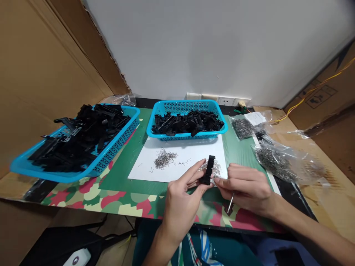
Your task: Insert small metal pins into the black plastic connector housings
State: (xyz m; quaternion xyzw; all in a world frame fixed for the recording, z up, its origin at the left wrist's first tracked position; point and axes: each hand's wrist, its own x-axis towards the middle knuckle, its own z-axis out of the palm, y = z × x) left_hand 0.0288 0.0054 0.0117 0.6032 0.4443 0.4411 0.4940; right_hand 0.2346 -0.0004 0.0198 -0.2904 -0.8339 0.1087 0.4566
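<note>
My left hand (185, 195) is closed around a narrow black plastic part (209, 170), held upright with its notched edge facing right. My right hand (245, 186) is curled beside it, its thumb and index fingertips close to the part's lower right side. A thin silvery metal tool (231, 202) sticks out below the right palm; its other end is hidden in the fingers. Whether those fingertips also pinch a small wire piece is too small to tell. Behind the hands, small bent wire pieces (165, 159) lie heaped on a white sheet (146, 168), with a second heap partly covered by the left hand.
A blue basket (187, 137) of black plastic parts stands at the back; a larger blue basket (111, 157), piled higher, is at left. Clear bags of metal pieces (273, 162) lie at right. Cardboard walls (41, 92) flank the table, and a wall socket (226, 101) is behind.
</note>
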